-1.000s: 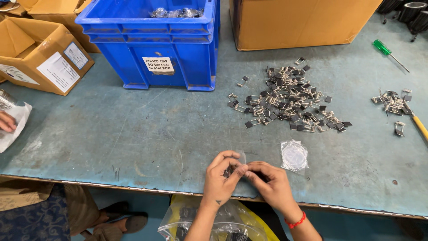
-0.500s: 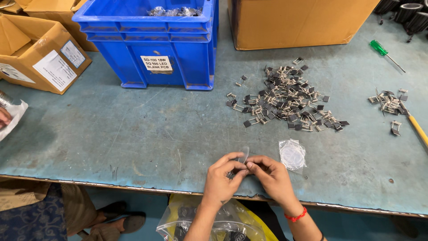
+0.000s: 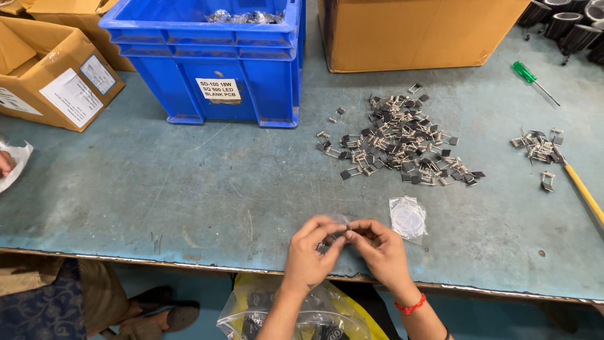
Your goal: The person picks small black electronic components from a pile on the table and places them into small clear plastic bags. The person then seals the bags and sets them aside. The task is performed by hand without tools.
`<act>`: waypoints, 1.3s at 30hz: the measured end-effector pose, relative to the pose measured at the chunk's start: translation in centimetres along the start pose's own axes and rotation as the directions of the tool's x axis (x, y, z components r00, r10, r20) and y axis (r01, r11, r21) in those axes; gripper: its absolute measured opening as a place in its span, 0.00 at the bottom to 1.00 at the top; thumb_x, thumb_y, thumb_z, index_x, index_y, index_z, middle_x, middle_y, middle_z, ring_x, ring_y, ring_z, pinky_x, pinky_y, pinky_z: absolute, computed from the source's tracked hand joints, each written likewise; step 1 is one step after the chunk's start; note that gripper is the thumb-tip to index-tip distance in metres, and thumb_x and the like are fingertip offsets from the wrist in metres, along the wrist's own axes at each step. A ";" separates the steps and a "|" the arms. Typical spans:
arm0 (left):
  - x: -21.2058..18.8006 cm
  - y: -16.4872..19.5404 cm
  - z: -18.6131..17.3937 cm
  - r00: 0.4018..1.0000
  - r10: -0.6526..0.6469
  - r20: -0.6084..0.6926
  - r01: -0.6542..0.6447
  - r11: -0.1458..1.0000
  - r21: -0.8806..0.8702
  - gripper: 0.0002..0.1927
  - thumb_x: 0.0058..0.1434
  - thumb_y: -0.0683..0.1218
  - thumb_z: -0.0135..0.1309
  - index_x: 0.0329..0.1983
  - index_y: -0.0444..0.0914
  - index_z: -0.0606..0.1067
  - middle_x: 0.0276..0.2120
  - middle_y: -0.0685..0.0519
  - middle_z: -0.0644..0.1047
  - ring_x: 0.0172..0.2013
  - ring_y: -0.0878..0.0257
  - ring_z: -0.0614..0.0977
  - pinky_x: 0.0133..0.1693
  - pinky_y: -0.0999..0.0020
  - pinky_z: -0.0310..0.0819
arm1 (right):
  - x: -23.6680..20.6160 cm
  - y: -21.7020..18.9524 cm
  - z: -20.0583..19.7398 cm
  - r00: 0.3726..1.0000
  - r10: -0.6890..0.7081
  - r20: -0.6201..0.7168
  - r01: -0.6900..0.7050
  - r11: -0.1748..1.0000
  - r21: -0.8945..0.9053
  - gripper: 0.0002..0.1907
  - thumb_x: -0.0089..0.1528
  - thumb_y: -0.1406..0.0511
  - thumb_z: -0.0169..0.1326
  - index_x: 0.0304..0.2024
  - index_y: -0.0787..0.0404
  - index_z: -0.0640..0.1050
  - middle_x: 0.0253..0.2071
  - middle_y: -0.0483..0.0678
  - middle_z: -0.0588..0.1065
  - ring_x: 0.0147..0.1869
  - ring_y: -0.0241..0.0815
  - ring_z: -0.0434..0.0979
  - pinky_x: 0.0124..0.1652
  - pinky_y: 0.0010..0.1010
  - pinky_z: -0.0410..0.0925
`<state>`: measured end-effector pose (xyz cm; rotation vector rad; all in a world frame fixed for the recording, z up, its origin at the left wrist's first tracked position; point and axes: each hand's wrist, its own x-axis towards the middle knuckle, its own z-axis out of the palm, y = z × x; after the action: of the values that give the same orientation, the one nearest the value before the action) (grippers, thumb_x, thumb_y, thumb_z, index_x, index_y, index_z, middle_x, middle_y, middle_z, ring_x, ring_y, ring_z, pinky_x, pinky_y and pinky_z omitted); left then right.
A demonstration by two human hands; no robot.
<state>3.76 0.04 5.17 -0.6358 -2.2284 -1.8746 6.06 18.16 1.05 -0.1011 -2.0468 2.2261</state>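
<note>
Near the front edge of the blue-green table (image 3: 189, 195), my left hand (image 3: 309, 252) and my right hand (image 3: 382, 250) meet fingertip to fingertip. Both pinch a small clear plastic pouch (image 3: 338, 232) with something dark and small in it; most of it is hidden by my fingers. A red band circles my right wrist. A second small clear pouch (image 3: 408, 218) lies flat on the table just right of my right hand. Farther back spreads a pile of small black clips with metal springs (image 3: 402, 141).
A blue plastic crate (image 3: 207, 63) and cardboard boxes (image 3: 53, 75) (image 3: 421, 31) stand along the back. A smaller heap of clips (image 3: 538, 148), a green screwdriver (image 3: 531, 79) and a yellow-handled tool (image 3: 582, 192) lie at right. A clear bag (image 3: 296, 318) hangs below the table edge. Another person's hand (image 3: 6, 164) shows at far left.
My hands stay together at the table's front edge, fingers shifting slightly on the pouch. The camera view has drifted a little; nothing on the table has moved.
</note>
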 end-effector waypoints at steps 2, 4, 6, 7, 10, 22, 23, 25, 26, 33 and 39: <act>0.1 0.2 0.1 1.000 -0.001 -0.027 0.002 0.999 0.054 0.16 0.54 0.41 0.65 0.47 0.37 0.82 0.50 0.50 0.79 0.32 0.65 0.80 0.34 0.71 0.78 | 0.1 0.3 -0.5 1.000 0.017 0.014 -0.017 0.998 0.068 0.11 0.64 0.73 0.56 0.48 0.73 0.79 0.41 0.54 0.82 0.44 0.38 0.83 0.47 0.28 0.75; 0.2 0.3 0.0 0.999 -0.027 -0.020 0.028 0.998 0.059 0.19 0.52 0.42 0.66 0.49 0.37 0.82 0.52 0.51 0.79 0.30 0.66 0.78 0.32 0.71 0.77 | 0.2 0.3 -1.0 0.998 0.033 0.058 -0.037 0.997 0.072 0.13 0.65 0.71 0.54 0.50 0.74 0.80 0.44 0.55 0.82 0.45 0.40 0.83 0.47 0.30 0.75; 0.3 0.4 -0.2 0.997 -0.079 0.023 0.079 0.997 0.018 0.20 0.54 0.43 0.66 0.51 0.38 0.81 0.50 0.53 0.82 0.30 0.68 0.77 0.31 0.72 0.76 | 0.5 0.0 -1.7 0.992 0.063 0.112 -0.080 0.984 0.159 0.14 0.65 0.70 0.52 0.50 0.74 0.79 0.46 0.56 0.82 0.46 0.42 0.83 0.48 0.33 0.76; 0.3 0.5 -0.2 0.997 -0.072 0.031 0.072 0.997 0.005 0.20 0.54 0.43 0.66 0.51 0.38 0.81 0.50 0.53 0.82 0.31 0.68 0.77 0.33 0.73 0.77 | 0.6 -0.1 -2.0 0.986 0.080 0.148 -0.115 0.963 0.242 0.15 0.66 0.70 0.50 0.50 0.75 0.79 0.47 0.57 0.82 0.47 0.45 0.84 0.49 0.35 0.76; 0.2 0.5 -0.4 0.998 -0.043 0.038 0.043 0.999 -0.010 0.20 0.55 0.44 0.67 0.52 0.38 0.81 0.51 0.53 0.82 0.31 0.68 0.78 0.35 0.73 0.78 | 1.0 -0.7 -2.7 0.966 0.080 0.245 -0.170 0.913 0.371 0.16 0.67 0.69 0.47 0.49 0.77 0.79 0.48 0.62 0.81 0.48 0.50 0.84 0.50 0.40 0.76; 0.0 -0.3 -0.3 0.999 0.021 0.044 -0.022 1.000 0.019 0.22 0.54 0.41 0.66 0.54 0.39 0.80 0.53 0.52 0.80 0.32 0.68 0.79 0.36 0.73 0.78 | 1.3 -0.9 -2.8 0.959 0.085 0.271 -0.177 0.925 0.337 0.14 0.65 0.73 0.49 0.49 0.77 0.78 0.48 0.63 0.81 0.50 0.51 0.85 0.51 0.41 0.77; 0.0 -0.4 -0.3 0.999 0.015 0.047 -0.016 1.000 0.016 0.23 0.54 0.41 0.66 0.54 0.39 0.80 0.53 0.52 0.80 0.32 0.68 0.79 0.36 0.73 0.78 | 1.3 -1.0 -2.8 0.955 0.075 0.286 -0.176 0.922 0.345 0.14 0.65 0.73 0.49 0.49 0.77 0.78 0.48 0.62 0.81 0.50 0.51 0.85 0.51 0.41 0.77; 0.0 -0.5 -0.3 0.999 0.002 0.054 -0.002 1.000 0.011 0.22 0.54 0.41 0.66 0.54 0.39 0.80 0.53 0.53 0.80 0.32 0.68 0.79 0.36 0.73 0.78 | 1.3 -1.0 -2.8 0.962 0.100 0.254 -0.175 0.940 0.293 0.13 0.64 0.74 0.51 0.49 0.77 0.79 0.48 0.63 0.81 0.49 0.50 0.84 0.51 0.40 0.77; 0.1 -0.5 -0.3 0.998 -0.005 0.056 0.005 1.000 0.010 0.22 0.54 0.41 0.66 0.54 0.39 0.80 0.53 0.53 0.80 0.32 0.68 0.79 0.36 0.73 0.78 | 1.3 -1.0 -2.8 0.965 0.111 0.238 -0.175 0.948 0.266 0.12 0.63 0.75 0.51 0.48 0.77 0.79 0.48 0.63 0.81 0.48 0.50 0.84 0.50 0.39 0.77; 0.0 -0.4 -0.2 0.997 -0.040 0.066 0.039 0.999 0.006 0.22 0.54 0.41 0.66 0.54 0.40 0.81 0.51 0.54 0.80 0.33 0.67 0.80 0.36 0.73 0.78 | 1.2 -0.5 -2.6 0.976 0.128 0.179 -0.151 0.981 0.123 0.12 0.61 0.75 0.57 0.46 0.77 0.80 0.45 0.62 0.82 0.46 0.45 0.84 0.49 0.34 0.76; -0.1 -0.5 -0.3 0.996 -0.039 0.079 0.034 0.997 0.063 0.22 0.53 0.39 0.63 0.54 0.40 0.80 0.50 0.53 0.81 0.32 0.66 0.80 0.34 0.72 0.79 | 0.4 0.2 -1.2 0.993 0.089 0.074 -0.092 0.995 0.031 0.10 0.57 0.75 0.60 0.42 0.70 0.80 0.40 0.50 0.83 0.43 0.35 0.83 0.45 0.25 0.76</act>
<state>3.54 -0.31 4.71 -0.6757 -2.3534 -1.8198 5.76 19.36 0.74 -0.1133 -2.0797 2.3506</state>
